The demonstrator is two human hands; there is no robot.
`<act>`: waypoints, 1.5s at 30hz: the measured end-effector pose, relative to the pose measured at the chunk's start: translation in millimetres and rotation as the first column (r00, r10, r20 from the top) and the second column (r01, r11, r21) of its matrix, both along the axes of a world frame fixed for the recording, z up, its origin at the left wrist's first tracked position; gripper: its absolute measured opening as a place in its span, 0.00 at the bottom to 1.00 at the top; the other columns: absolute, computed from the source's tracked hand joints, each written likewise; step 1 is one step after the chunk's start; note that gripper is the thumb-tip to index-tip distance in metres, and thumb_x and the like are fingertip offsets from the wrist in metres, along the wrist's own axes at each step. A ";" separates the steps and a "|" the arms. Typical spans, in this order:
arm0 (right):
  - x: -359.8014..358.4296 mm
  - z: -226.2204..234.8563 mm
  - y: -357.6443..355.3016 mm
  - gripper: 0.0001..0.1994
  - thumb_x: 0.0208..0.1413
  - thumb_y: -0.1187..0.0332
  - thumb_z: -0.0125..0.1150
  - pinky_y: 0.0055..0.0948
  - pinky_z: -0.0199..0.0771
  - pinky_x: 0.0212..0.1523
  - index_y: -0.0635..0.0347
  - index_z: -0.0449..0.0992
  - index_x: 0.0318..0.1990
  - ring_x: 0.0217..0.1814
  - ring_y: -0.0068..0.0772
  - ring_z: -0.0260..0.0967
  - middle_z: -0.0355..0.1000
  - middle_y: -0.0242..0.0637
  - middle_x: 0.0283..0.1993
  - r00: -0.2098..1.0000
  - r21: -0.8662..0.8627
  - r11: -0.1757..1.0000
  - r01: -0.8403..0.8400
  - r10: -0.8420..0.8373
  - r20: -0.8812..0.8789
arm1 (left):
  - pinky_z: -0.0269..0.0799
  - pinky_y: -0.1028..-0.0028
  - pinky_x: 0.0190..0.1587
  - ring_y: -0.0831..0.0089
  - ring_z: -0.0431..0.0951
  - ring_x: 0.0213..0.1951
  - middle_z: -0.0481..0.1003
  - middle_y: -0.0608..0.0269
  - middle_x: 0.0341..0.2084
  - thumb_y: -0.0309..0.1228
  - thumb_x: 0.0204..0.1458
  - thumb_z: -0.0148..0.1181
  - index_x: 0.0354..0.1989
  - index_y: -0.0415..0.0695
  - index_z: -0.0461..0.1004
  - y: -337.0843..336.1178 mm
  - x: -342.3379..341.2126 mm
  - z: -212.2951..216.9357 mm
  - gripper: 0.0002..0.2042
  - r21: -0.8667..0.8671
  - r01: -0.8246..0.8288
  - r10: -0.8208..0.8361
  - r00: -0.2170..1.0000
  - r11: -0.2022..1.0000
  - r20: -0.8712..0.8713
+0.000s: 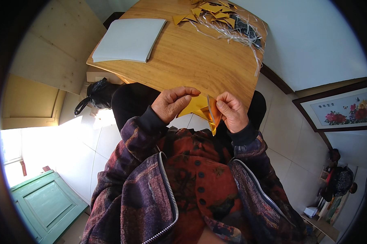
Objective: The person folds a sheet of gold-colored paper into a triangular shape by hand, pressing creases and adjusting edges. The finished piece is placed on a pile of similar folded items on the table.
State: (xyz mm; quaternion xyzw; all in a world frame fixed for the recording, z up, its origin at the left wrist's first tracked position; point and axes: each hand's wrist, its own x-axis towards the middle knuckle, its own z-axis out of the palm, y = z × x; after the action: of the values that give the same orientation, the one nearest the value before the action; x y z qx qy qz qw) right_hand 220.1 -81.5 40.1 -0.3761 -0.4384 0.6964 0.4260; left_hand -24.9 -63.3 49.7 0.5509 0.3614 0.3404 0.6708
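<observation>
Near one table [199, 53], two hands [171, 103] [233, 113] hold one gold piece [188, 107].

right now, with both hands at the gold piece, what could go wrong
The gold piece sits between the left hand and right hand, beyond the near edge of the table, so a slip might drop it. The pale strips lie tangled by the table's right edge and could slide off.

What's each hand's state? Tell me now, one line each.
Left hand: partly curled at the left side of the golden piece; whether it grips cannot be told.
Right hand: closed, apparently pinching the golden piece's right side.
</observation>
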 end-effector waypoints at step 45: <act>-23.7 2.8 12.0 0.06 0.63 0.70 0.49 0.30 0.64 0.27 0.64 0.69 0.37 0.23 0.27 0.62 0.66 0.36 0.24 0.593 0.573 0.814 0.098 -0.510 0.623 | 0.67 0.82 0.31 0.83 0.68 0.28 0.75 0.63 0.44 0.29 0.64 0.50 0.60 0.37 0.63 3.0 19.3 -20.7 0.18 -0.033 0.035 -0.029 0.983 0.999 0.181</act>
State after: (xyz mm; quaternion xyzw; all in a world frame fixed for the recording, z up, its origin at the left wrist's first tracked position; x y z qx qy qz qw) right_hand 196.4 -69.5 42.8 -0.5833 -0.6585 0.2565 0.4004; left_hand -5.7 -60.3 29.0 0.5114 0.2965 0.3715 0.7159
